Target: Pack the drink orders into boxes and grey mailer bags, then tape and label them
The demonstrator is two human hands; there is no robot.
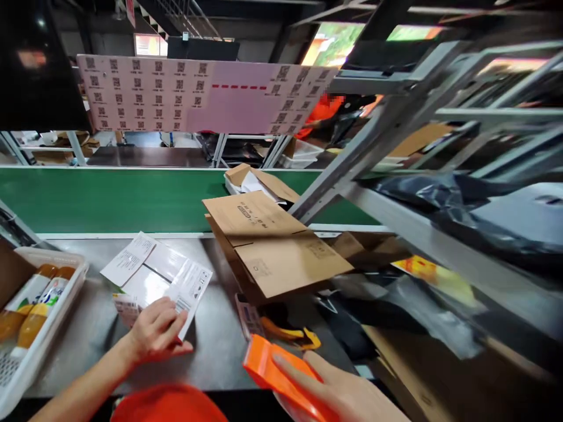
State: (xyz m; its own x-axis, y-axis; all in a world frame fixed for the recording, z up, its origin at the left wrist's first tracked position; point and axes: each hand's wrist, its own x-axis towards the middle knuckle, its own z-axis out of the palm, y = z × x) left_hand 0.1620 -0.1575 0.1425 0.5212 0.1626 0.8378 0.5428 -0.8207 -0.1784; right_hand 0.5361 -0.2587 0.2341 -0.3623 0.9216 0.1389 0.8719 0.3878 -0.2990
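A white printed carton [165, 272] stands on the metal table, with labels and seams on its upper face. My left hand [159, 331] grips its near corner, fingers bent over the top and thumb low beside it. In my right hand [328, 381] is an orange tape dispenser [275, 363], partly hidden by my fingers and blurred by motion. It is apart from the carton, at the table's front edge. Just beyond it lie a phone-like flat thing [248, 316] and a yellow-and-black tool [294, 333] whose kind I cannot make out.
A white basket [65, 305] with bottles of orange drink [37, 310] stands at the left. Flattened brown cardboard [281, 246] leans at the centre right. A green conveyor belt [109, 199] runs behind the table. Metal rack bars [352, 158] and plastic bags [431, 310] crowd the right.
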